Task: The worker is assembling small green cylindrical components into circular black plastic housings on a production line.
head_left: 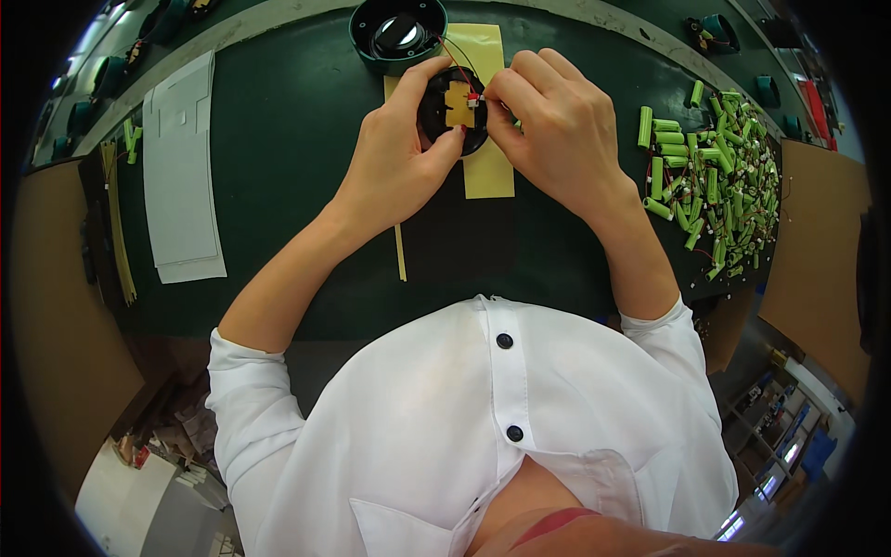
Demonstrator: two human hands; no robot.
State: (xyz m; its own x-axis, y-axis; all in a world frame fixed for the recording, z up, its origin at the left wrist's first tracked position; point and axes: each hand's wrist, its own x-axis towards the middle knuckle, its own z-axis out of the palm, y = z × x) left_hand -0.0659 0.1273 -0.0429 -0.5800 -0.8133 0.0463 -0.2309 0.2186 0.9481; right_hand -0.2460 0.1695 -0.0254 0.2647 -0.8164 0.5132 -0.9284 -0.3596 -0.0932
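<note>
My left hand grips a round black plastic base by its left side, fingers at the top and thumb at the lower rim. A yellow rectangular piece sits in the middle of this base. My right hand pinches at a small white connector with red wire, at the right edge of the yellow piece. Thin red and black wires run up from there to a dark round housing standing just beyond. Under the base lies a yellow sheet.
A heap of green cylindrical batteries with wires covers the table's right side. White sheets lie at the left, beside yellow strips. A narrow yellow strip is on the green table. Brown cardboard stands at the right.
</note>
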